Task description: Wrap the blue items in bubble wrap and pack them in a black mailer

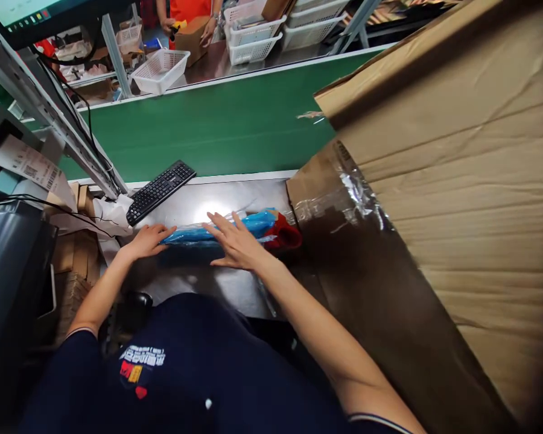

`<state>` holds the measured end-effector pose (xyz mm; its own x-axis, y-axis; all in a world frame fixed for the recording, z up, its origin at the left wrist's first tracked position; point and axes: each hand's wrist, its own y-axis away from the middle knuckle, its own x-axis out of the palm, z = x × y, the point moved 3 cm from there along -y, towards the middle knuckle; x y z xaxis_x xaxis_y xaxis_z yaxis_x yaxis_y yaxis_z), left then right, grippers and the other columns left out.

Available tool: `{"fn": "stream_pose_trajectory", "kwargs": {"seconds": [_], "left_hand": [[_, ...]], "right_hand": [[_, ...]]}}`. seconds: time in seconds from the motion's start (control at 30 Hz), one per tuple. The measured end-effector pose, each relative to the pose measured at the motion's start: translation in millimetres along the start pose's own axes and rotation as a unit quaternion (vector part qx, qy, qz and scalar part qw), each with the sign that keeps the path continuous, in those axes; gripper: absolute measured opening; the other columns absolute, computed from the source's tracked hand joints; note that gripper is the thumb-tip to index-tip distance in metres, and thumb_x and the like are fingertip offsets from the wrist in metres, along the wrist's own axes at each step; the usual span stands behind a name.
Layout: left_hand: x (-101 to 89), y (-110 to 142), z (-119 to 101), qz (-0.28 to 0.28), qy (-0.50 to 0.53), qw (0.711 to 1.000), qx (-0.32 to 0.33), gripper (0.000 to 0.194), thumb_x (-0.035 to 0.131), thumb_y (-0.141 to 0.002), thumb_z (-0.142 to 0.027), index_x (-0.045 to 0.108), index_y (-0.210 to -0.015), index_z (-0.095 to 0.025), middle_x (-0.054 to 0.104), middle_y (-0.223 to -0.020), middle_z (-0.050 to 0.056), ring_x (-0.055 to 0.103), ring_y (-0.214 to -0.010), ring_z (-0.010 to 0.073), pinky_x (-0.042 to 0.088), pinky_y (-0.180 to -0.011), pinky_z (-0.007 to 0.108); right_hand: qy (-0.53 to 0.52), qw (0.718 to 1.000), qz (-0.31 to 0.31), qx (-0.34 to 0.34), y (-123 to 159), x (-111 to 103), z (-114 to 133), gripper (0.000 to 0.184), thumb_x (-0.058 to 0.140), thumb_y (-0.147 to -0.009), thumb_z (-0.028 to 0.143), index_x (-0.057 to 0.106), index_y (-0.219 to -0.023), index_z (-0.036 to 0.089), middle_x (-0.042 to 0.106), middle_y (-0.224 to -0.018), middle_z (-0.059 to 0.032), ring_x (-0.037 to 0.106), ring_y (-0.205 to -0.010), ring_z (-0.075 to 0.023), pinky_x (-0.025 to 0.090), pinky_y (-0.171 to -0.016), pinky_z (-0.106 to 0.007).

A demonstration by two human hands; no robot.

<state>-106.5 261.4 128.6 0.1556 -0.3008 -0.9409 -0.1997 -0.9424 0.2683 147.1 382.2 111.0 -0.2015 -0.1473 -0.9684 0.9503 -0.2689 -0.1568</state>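
A long blue package in clear, shiny plastic lies across the metal table. My left hand is at its left end, fingers stretched out and the tips touching the plastic. Over its middle, my right hand is open with the fingers spread; whether it presses on the plastic or hovers just above, I cannot tell. A dark red, soft-looking item sits at the package's right end, beside the cardboard. What the blue plastic contains is hidden.
A large open cardboard box fills the right side. A black keyboard lies behind my left hand, near a label printer and a metal post. Beyond the green belt are white baskets and a person holding a carton.
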Motion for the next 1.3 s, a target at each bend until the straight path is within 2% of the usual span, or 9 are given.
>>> {"fn": "stream_pose_trajectory", "kwargs": {"seconds": [0.1, 0.23, 0.37, 0.5, 0.7, 0.9, 1.03, 1.2, 1.3], "left_hand": [[-1.7, -6.0, 3.5, -0.006, 0.014, 1.000, 0.016, 0.059, 0.047, -0.102, -0.038, 0.042, -0.159, -0.026, 0.063, -0.131, 0.012, 0.059, -0.117, 0.0281, 0.043, -0.096, 0.038], [-5.9, -11.4, 4.8, -0.009, 0.020, 0.999, 0.036, 0.057, 0.048, -0.102, -0.037, 0.044, -0.158, -0.025, 0.064, -0.132, 0.012, 0.059, -0.120, 0.0279, 0.043, -0.095, 0.039], [-9.3, -8.7, 16.5, -0.054, 0.048, 0.997, 0.017, 0.064, 0.060, -0.097, -0.044, 0.046, -0.155, -0.023, 0.066, -0.129, 0.011, 0.063, -0.116, 0.0275, 0.046, -0.096, 0.038], [-7.5, -0.5, 26.7, -0.100, 0.040, 0.994, -0.014, 0.062, 0.066, -0.095, -0.047, 0.052, -0.149, -0.019, 0.067, -0.133, 0.011, 0.062, -0.120, 0.0274, 0.046, -0.101, 0.038], [-7.5, -4.0, 29.6, -0.071, -0.081, 0.994, -0.012, 0.042, 0.047, -0.105, -0.048, 0.062, -0.142, -0.034, 0.063, -0.144, 0.009, 0.059, -0.126, 0.0277, 0.042, -0.101, 0.041], [-11.3, -25.0, 27.7, -0.127, -0.094, 0.987, -0.023, 0.044, 0.041, -0.107, -0.035, 0.056, -0.148, -0.026, 0.058, -0.149, 0.009, 0.052, -0.133, 0.0282, 0.035, -0.110, 0.046], [41.4, -27.9, 8.0, -0.121, -0.065, 0.986, -0.093, 0.061, 0.051, -0.098, -0.018, 0.042, -0.158, -0.018, 0.055, -0.147, 0.017, 0.050, -0.134, 0.0346, 0.036, -0.109, 0.049], [139.7, -25.3, -24.2, -0.062, -0.022, 0.987, -0.144, 0.051, 0.049, -0.095, -0.010, 0.059, -0.143, -0.020, 0.063, -0.133, 0.018, 0.057, -0.123, 0.0318, 0.045, -0.099, 0.047], [173.7, -23.5, -32.1, -0.087, -0.014, 0.983, -0.159, 0.051, 0.050, -0.092, -0.008, 0.062, -0.139, -0.021, 0.066, -0.130, 0.017, 0.058, -0.120, 0.0305, 0.047, -0.098, 0.047]], "right_hand": [[0.073, 0.995, 0.026, 0.069, 17.6, 2.5, -30.1, 0.104, 0.084, -0.076, 0.037, 0.028, -0.162, 0.019, 0.039, -0.162, -0.0225, 0.041, -0.145, -0.0417, 0.029, -0.117, -0.063], [0.083, 0.993, 0.046, 0.068, 7.3, 2.1, -54.4, 0.094, 0.079, -0.080, 0.033, 0.032, -0.161, 0.020, 0.044, -0.160, -0.0178, 0.053, -0.129, -0.0347, 0.042, -0.100, -0.044], [0.071, 0.994, 0.056, 0.053, -7.8, -5.2, -62.4, 0.070, 0.076, -0.084, 0.042, 0.053, -0.145, 0.015, 0.066, -0.133, -0.0168, 0.055, -0.118, -0.0333, 0.042, -0.094, -0.041], [0.072, 0.997, 0.025, 0.011, -2.9, -2.7, -60.9, 0.050, 0.071, -0.089, 0.050, 0.067, -0.123, 0.013, 0.069, -0.111, -0.0168, 0.056, -0.109, -0.0316, 0.040, -0.102, -0.045], [0.076, 0.997, 0.030, -0.002, 11.0, 5.7, -72.1, 0.051, 0.054, -0.099, 0.032, 0.052, -0.149, 0.022, 0.066, -0.122, -0.0146, 0.058, -0.103, -0.0264, 0.044, -0.081, -0.036], [0.104, 0.986, -0.029, 0.127, 1.4, -5.7, -88.0, 0.065, 0.058, -0.084, 0.013, 0.052, -0.148, 0.016, 0.058, -0.135, -0.0190, 0.053, -0.118, -0.0325, 0.041, -0.096, -0.043], [0.091, 0.982, 0.002, 0.166, 19.5, 39.6, -71.1, 0.058, 0.058, -0.081, 0.010, 0.059, -0.138, 0.015, 0.047, -0.152, -0.0212, 0.048, -0.124, -0.0350, 0.039, -0.094, -0.044], [0.062, 0.982, 0.083, 0.156, 59.1, 122.7, -42.1, 0.044, 0.051, -0.085, 0.006, 0.065, -0.126, 0.014, 0.065, -0.126, -0.0185, 0.053, -0.106, -0.0293, 0.034, -0.082, -0.040], [0.047, 0.978, 0.078, 0.189, 73.7, 150.7, -39.4, 0.049, 0.051, -0.084, 0.006, 0.064, -0.131, 0.016, 0.065, -0.126, -0.0179, 0.053, -0.109, -0.0297, 0.035, -0.085, -0.040]]}}
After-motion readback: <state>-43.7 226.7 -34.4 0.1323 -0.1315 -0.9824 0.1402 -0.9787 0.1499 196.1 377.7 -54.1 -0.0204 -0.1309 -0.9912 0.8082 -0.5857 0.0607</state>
